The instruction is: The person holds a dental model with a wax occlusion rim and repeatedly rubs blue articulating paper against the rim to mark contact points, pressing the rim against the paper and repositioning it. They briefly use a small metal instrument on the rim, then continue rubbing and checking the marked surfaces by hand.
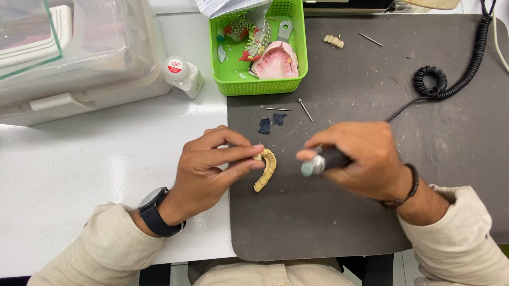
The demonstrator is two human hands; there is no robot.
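Two hands are meeting near the middle of the frame over a dark grey rectangular mat (441,168) that is lying on the white surface (65,182). The left hand (209,168) is pinching one end of a curved, cream-yellow arch of dental teeth (266,170) between thumb and fingertips, closed on its upper end, so the arch is hanging with its long axis running from upper right to lower left, bowing towards the right of the frame. The right hand (362,157) is wrapped tightly around a dark, slim rotary handpiece with a pale grey tip (323,161); that tip is pointing left, sitting just beside the arch but not touching it, with a small gap between them. So the arch is lying directly left of the tool's tip, and the left hand is the one on it. A black coiled cord (437,84) is trailing from the right hand towards the upper right. Above, at centre top, a green plastic basket (299,48) is holding a pink denture model (276,63), and thin metal burs (305,109) are lying on the mat near it.
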